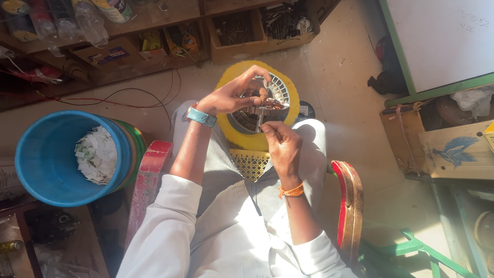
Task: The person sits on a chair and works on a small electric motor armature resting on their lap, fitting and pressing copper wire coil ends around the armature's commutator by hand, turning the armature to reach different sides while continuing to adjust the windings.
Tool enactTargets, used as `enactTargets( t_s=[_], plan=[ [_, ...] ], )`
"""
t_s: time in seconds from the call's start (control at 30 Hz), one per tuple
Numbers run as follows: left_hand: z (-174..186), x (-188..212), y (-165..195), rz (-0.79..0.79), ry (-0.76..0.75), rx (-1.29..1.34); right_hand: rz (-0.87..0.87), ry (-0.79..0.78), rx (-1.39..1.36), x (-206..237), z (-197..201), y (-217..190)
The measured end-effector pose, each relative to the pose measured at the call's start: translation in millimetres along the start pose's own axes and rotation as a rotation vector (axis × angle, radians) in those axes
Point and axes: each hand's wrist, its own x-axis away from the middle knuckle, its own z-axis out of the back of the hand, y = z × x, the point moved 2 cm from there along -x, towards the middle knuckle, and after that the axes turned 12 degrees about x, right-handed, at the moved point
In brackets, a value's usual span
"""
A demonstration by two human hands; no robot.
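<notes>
I sit on a chair with red armrests (149,175) and hold a round metal stator ring (262,108) with slotted teeth over my lap. My left hand (234,95), with a blue watch at the wrist, grips the ring's upper rim. My right hand (282,146), with an orange thread at the wrist, pinches something thin at the ring's lower edge; what it pinches is too small to tell. Under the ring stands a yellow round stool or tub (242,136) on the floor.
A blue bucket (38,164) holding white paper scraps stands at my left. Wooden shelves (154,49) with boxes, bottles and wires run along the top. A green-framed white board (437,46), wooden crates (453,149) and a green metal frame (411,252) are at the right.
</notes>
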Motion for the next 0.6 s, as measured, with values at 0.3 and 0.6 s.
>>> enactTargets(
  t_s=[0.3, 0.6],
  plan=[
    [-18.7, 16.3, 21.9, -0.146, 0.158, -0.547, 0.088, 0.121, -0.01, 19.6, -26.6, 46.5],
    [-61.5, 27.4, -33.5, -0.375, 0.539, -0.966, 0.341, 0.042, 0.274, -20.7, 61.9, 14.7]
  ],
)
